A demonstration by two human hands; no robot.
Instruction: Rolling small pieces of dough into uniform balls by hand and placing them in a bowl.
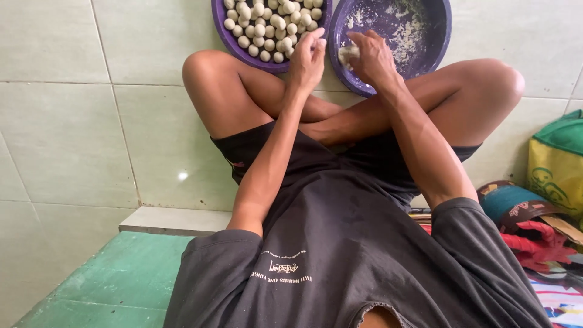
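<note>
Pale glazed floor tiles fill the left and top of the frame, and a person sits cross-legged on them, seen from above. At top centre, the left hand has its fingertips pinched narrowly together at the rim of a purple basin of dough balls; they appear to be holding or setting down one small pale ball, though the ball itself is hard to separate from the fingers. Just to the right, the right hand curls loosely around a lump of white dough inside a second purple basin, whose floor is smeared with floury scraps.

Doing this step well likely means pinching off even portions from the lump, rolling each smooth, and releasing it gently so that finished balls do not dent or stick together.

Both basins are cut off by the top edge, so their full contents cannot be seen. The right palm faces away, hiding how much dough remains. At the right edge lie a yellow and green bag and red cloth, partly cropped. A green mat shows at lower left.
</note>
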